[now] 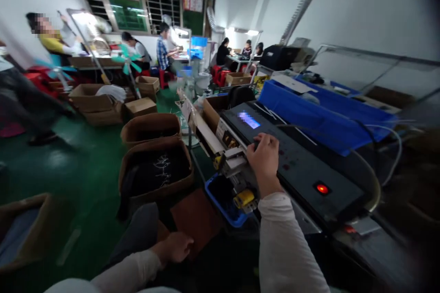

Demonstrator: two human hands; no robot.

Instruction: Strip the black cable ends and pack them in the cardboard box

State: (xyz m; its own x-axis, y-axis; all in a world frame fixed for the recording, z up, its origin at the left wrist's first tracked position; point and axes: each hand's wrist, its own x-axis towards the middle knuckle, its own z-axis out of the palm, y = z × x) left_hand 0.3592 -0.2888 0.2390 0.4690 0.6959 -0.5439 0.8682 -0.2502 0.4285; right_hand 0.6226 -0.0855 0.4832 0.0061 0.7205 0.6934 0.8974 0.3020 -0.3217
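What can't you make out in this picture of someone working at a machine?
All from the head view:
The spot under the right hand on the control panel: the hand covers it.
The panel's screen: blurred, nothing readable.
Inside the blue crate: dark, partly behind the machine.
The far right edge: dark and blurred.

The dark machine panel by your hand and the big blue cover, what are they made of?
The dark panel looks like painted metal or hard plastic: it is flat and stiff with a dull sheen, and the look can't settle which. The blue cover looks like fabric or thin plastic sheet, since it bends in soft folds and shines slightly.
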